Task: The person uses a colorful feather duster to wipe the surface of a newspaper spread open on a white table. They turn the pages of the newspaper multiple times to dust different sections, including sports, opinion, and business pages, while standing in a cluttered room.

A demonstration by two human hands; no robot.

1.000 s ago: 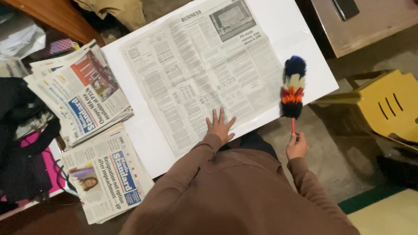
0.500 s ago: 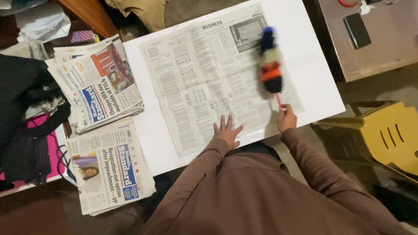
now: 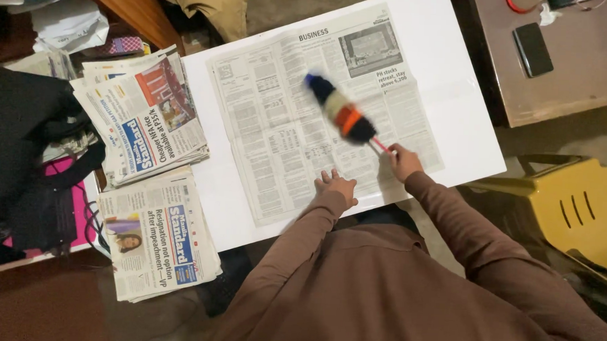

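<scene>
Duster [image 3: 340, 109] in right hand [image 3: 403, 161] points up-left across newspaper [image 3: 278, 132].

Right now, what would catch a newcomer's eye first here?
The striped duster, blurred over the open newspaper on the white board, held by its red handle in the right hand. The left hand lies flat on the paper's near edge. Newspaper stacks lie left.

Blurred duster [image 3: 340, 109] (handle mostly hidden)

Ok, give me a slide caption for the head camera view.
Right hand sweeps a multicoloured feather duster over an open newspaper on a white board; left hand holds the page flat.
</scene>
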